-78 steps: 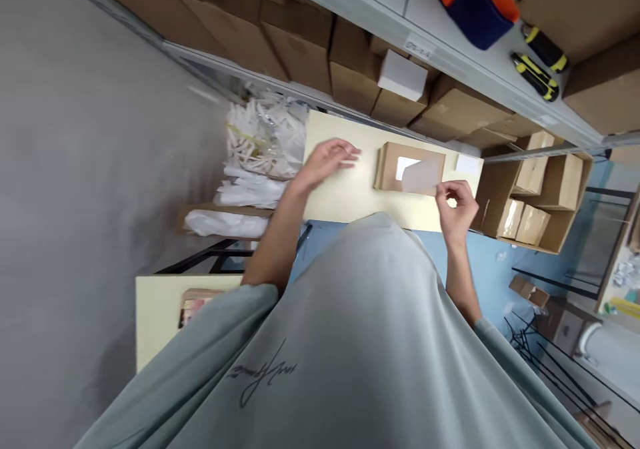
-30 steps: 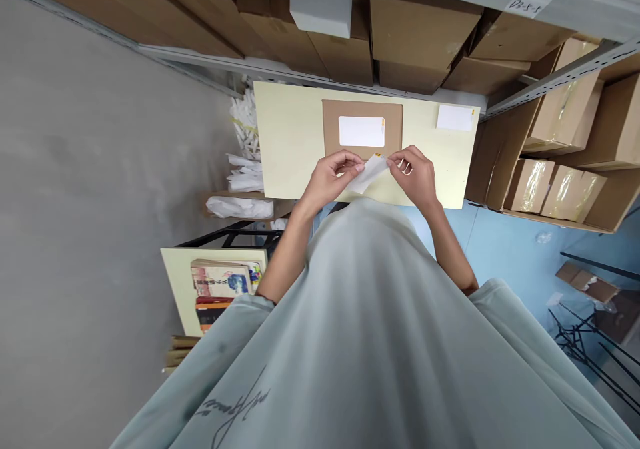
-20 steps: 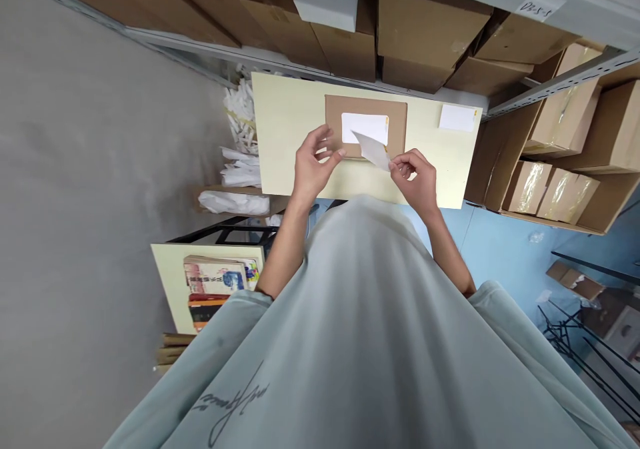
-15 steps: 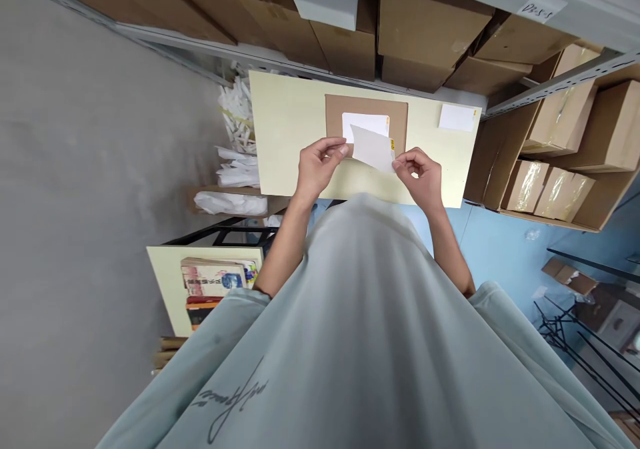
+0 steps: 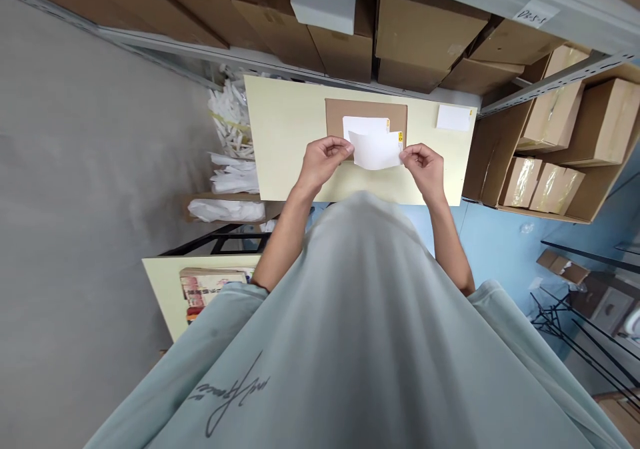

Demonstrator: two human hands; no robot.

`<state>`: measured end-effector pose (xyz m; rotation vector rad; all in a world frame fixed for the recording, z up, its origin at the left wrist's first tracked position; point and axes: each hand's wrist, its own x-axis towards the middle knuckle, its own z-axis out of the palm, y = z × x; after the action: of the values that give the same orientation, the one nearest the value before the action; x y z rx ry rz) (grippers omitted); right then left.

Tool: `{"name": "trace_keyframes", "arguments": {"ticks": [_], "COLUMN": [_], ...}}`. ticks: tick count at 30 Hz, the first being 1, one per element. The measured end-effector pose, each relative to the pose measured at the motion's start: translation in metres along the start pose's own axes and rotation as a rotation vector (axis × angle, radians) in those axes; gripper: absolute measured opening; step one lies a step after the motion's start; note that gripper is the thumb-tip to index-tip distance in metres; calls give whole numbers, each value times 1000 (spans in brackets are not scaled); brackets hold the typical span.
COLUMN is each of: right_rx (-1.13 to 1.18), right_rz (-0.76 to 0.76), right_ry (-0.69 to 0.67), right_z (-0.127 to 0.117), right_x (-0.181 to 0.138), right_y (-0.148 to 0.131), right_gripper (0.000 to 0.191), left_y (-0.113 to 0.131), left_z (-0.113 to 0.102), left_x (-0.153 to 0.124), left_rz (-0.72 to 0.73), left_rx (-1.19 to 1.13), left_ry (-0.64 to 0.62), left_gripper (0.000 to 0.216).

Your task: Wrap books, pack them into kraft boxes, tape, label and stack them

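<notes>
Between my hands a white label (image 5: 376,151) with a yellow mark at its right corner is stretched out and slightly bowed. My left hand (image 5: 324,161) pinches its left edge, and my right hand (image 5: 425,167) pinches its right edge. Behind it, a second white label (image 5: 356,125) lies on a flat brown cardboard box (image 5: 335,110), its lower part hidden by the held one. The box rests on a pale yellow table (image 5: 285,139). Another white label (image 5: 453,117) with a yellow mark lies at the table's right end.
Cardboard boxes fill a metal shelf (image 5: 425,25) beyond the table. To the right stands a large open carton (image 5: 493,149) with smaller boxes in it. White wrapped bundles (image 5: 233,179) lie left of the table. Books (image 5: 203,285) rest on a lower side table (image 5: 163,279).
The held label has gone from slanted and partly twisted to nearly level and spread between both hands. My right hand has shifted slightly right; the view has tilted a little.
</notes>
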<state>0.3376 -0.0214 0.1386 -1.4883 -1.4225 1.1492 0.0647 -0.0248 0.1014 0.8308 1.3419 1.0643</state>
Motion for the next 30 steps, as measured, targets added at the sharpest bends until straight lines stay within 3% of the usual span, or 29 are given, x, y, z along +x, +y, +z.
{"name": "trace_keyframes", "arguments": {"ticks": [3, 7, 15, 21, 30], "right_rx": [24, 31, -72, -122, -242], "right_rz": [50, 98, 185, 245, 204], "right_ry": [20, 62, 40, 64, 52], "right_z": [9, 25, 43, 43, 46], "right_x": [18, 47, 78, 83, 90], "right_y": [16, 35, 63, 67, 80], "right_gripper": [29, 26, 16, 8, 7], "left_y": [-1, -8, -38, -49, -60], "left_z": [-5, -10, -12, -12, -13], "left_x": [12, 41, 94, 101, 104], "left_rz": [41, 82, -3, 0, 34], "left_rx": [32, 97, 74, 140, 221], "left_ry": [-15, 77, 67, 53, 73], "left_gripper": [46, 33, 24, 22, 17]}}
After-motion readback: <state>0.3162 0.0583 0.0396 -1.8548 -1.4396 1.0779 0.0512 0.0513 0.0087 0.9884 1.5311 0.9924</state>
